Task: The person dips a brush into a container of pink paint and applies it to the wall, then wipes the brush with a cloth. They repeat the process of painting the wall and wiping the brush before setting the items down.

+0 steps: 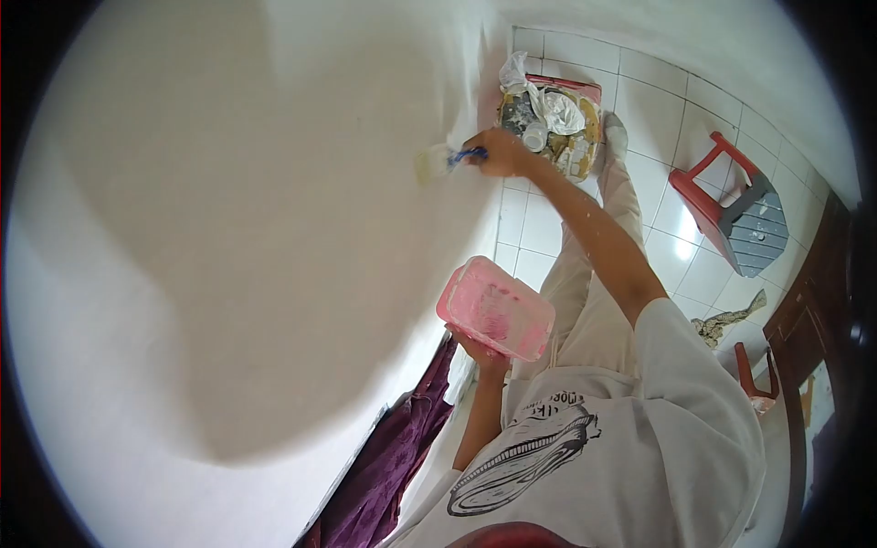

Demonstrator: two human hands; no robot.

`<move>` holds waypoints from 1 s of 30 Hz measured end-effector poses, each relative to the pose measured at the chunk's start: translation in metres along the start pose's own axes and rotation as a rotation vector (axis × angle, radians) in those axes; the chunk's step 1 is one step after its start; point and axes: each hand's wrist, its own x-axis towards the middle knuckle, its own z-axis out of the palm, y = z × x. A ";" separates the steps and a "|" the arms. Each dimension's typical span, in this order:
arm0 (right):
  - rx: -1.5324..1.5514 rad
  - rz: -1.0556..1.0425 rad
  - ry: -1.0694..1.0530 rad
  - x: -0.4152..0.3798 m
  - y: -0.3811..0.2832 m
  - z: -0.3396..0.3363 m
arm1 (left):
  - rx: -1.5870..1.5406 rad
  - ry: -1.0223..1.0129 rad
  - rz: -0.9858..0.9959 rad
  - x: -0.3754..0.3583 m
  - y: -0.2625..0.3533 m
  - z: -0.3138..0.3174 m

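My right hand [500, 152] grips the blue handle of a paintbrush [440, 162], its pale bristles up against the white wall [301, 201]. Lower down, my left hand [480, 349] supports a pink plastic tub [498, 310] from beneath, fingers closed on its near edge. White paint smears and darker pink patches show inside the tub. The tub is close to the wall, below and to the right of the brush. Part of the left hand's fingers is hidden under the tub.
A paint-stained stool [575, 157] bearing plastic bags and a white cup [534, 137] stands by the wall. A red and grey plastic stool [751, 224] and a crumpled cloth [726, 320] are on the tiled floor [653, 100]. Purple fabric [402, 457] hangs along the wall's lower edge.
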 end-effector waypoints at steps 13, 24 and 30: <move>-0.304 0.378 0.010 0.017 0.023 0.010 | -0.080 0.090 -0.049 0.003 -0.001 0.014; 0.141 -0.034 -0.107 -0.040 -0.145 -0.076 | -0.088 -0.010 -0.080 0.003 -0.022 0.006; -0.122 0.196 0.006 0.017 0.050 -0.024 | -0.090 0.046 -0.026 0.006 -0.003 -0.002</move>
